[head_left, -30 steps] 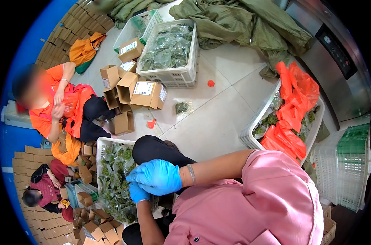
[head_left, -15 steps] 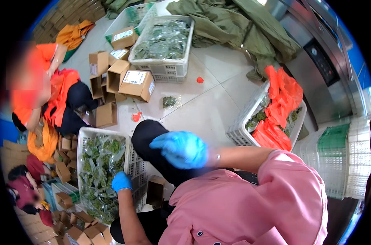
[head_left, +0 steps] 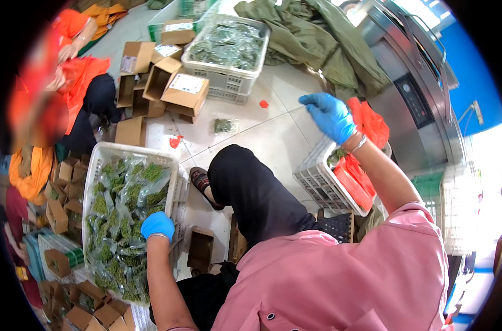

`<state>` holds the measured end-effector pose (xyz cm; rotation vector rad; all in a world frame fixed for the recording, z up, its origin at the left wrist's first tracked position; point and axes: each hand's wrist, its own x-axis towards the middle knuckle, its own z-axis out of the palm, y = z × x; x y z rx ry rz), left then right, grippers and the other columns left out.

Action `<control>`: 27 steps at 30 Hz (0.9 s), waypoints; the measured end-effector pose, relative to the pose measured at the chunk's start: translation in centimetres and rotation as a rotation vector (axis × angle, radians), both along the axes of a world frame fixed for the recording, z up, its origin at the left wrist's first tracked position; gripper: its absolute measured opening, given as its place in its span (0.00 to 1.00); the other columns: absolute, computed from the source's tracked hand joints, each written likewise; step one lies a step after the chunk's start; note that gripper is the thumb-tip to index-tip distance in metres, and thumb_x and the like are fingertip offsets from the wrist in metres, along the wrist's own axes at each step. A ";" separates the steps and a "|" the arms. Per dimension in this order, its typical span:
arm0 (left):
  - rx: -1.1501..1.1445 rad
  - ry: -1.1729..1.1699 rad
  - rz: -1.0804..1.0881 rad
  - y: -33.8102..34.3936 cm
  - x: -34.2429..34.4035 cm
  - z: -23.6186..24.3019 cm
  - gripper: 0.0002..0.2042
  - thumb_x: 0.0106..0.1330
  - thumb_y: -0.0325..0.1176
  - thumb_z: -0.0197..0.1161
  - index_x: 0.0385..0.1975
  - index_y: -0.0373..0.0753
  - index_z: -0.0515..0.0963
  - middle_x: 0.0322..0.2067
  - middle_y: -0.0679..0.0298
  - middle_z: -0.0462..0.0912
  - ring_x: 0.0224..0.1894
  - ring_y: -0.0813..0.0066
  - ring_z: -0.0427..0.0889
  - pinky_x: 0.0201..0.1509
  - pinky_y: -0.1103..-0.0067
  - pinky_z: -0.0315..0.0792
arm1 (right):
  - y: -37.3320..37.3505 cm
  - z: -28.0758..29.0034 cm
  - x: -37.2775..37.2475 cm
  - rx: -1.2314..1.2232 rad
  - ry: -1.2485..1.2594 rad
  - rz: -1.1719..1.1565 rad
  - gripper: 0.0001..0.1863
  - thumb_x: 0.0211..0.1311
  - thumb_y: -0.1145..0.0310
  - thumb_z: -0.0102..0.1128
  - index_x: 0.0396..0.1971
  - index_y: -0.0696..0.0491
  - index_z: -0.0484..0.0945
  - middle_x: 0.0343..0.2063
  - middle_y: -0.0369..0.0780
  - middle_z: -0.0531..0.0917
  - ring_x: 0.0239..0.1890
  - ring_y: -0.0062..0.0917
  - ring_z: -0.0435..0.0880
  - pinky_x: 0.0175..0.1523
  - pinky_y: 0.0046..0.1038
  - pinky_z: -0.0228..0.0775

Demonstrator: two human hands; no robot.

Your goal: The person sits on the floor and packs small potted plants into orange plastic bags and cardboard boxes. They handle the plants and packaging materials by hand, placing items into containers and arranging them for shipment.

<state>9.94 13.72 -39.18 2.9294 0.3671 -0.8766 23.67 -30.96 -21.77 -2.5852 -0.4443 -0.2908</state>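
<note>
Many clear bags of green sprigs [head_left: 115,220] are filling a white crate [head_left: 130,149] on the person's left. The left hand [head_left: 158,225], in a blue glove, is hanging low at the crate's right side; its fingers are curling downward and their tips are hiding from view — I cannot tell whether they are pinching a bag. The right hand [head_left: 329,117], gloved alike, is hovering well apart from it, near a second crate [head_left: 316,179] where red plastic [head_left: 354,175] is covering part of the greenery. Its fingers are pointing leftward and lying close together, though I cannot tell whether the tips are gripping anything. One flat bag [head_left: 225,126] is lying alone on the floor, ahead of the person's black-clad knee [head_left: 237,165]. Beyond it, brown cartons [head_left: 184,95] are standing near a far crate [head_left: 220,83] — also holding bags — and olive cloth [head_left: 328,44] is spreading to the right.
</note>
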 end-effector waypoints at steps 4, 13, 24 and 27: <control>0.035 0.030 0.019 -0.6 0.1 0.3 0.15 0.56 0.41 0.60 0.34 0.37 0.82 0.38 0.46 0.81 0.41 0.48 0.81 0.44 0.62 0.75 | -14.4 1.0 -1.0 -0.083 0.055 -0.449 0.12 0.55 0.66 0.55 0.35 0.55 0.81 0.31 0.45 0.83 0.35 0.33 0.82 0.44 0.30 0.73; 0.225 0.063 0.078 -1.9 0.2 0.0 0.18 0.57 0.47 0.61 0.37 0.38 0.81 0.41 0.48 0.80 0.43 0.49 0.80 0.46 0.63 0.74 | -40.8 -11.1 -14.4 -0.064 0.624 -0.869 0.16 0.42 0.58 0.64 0.29 0.53 0.84 0.30 0.45 0.84 0.34 0.36 0.83 0.43 0.33 0.73; 0.296 0.059 0.104 -3.8 -0.2 0.4 0.19 0.57 0.48 0.62 0.38 0.37 0.80 0.40 0.49 0.81 0.43 0.50 0.80 0.44 0.62 0.74 | -33.3 -20.3 -7.7 -0.105 0.510 -1.299 0.39 0.40 0.45 0.67 0.50 0.56 0.71 0.50 0.54 0.75 0.52 0.46 0.76 0.53 0.40 0.69; 0.308 0.030 0.102 -3.7 -0.1 0.2 0.20 0.57 0.49 0.63 0.37 0.36 0.80 0.39 0.48 0.81 0.42 0.50 0.80 0.44 0.62 0.74 | -33.9 -22.8 -6.1 -0.231 0.481 -1.338 0.28 0.47 0.52 0.62 0.46 0.55 0.75 0.47 0.52 0.77 0.50 0.46 0.77 0.52 0.40 0.71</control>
